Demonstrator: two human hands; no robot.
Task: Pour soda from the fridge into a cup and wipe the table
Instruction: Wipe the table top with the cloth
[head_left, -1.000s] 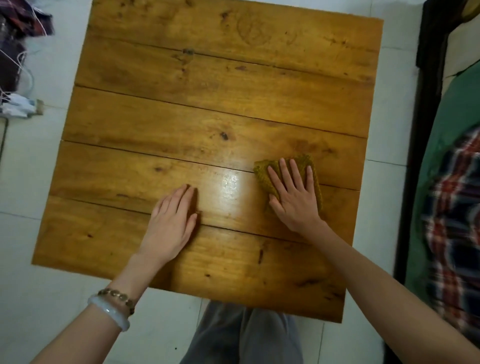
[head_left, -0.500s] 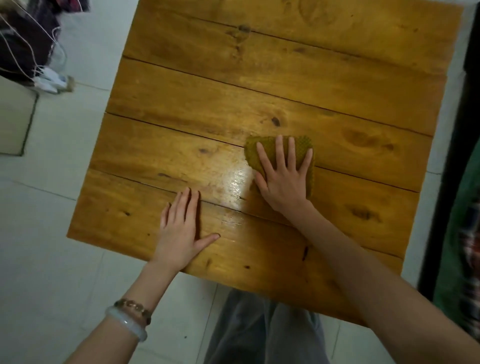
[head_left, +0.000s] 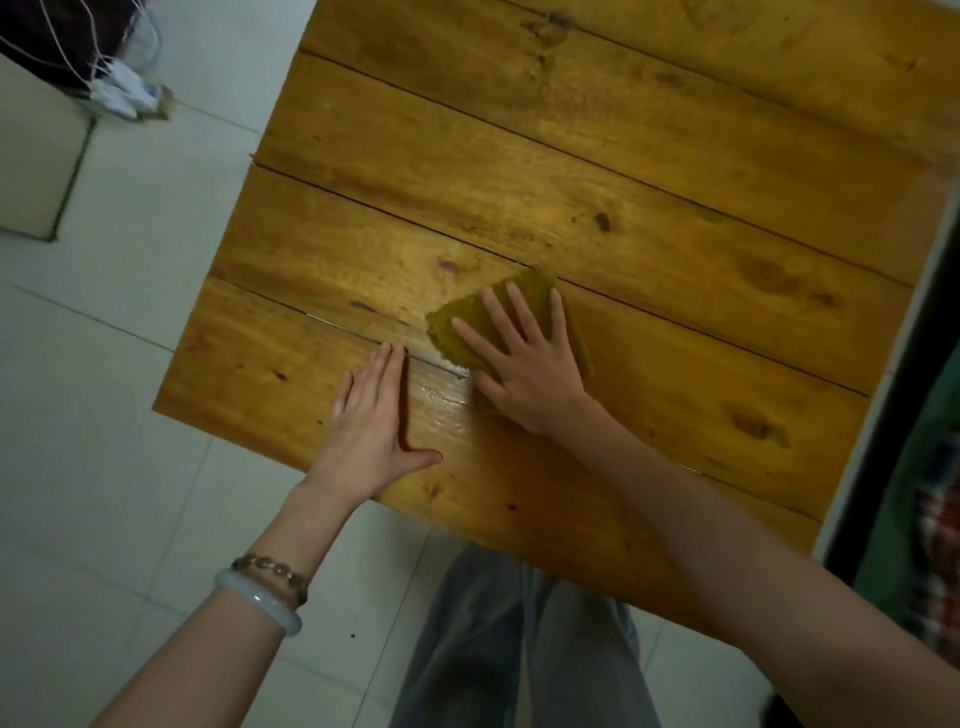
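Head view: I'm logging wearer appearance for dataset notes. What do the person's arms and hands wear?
Both forearms are bare, with no sleeves in view. The left wrist carries a pale, smooth, round bangle and, beside it, a thin bracelet of brownish beads. The right forearm wears nothing.

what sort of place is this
Probably a room in a home: a wooden plank table on white floor tiles, chargers and cables on the floor, checked fabric at the right edge.

Cloth (head_left: 461, 312) perhaps half hidden, table (head_left: 623, 156) cropped
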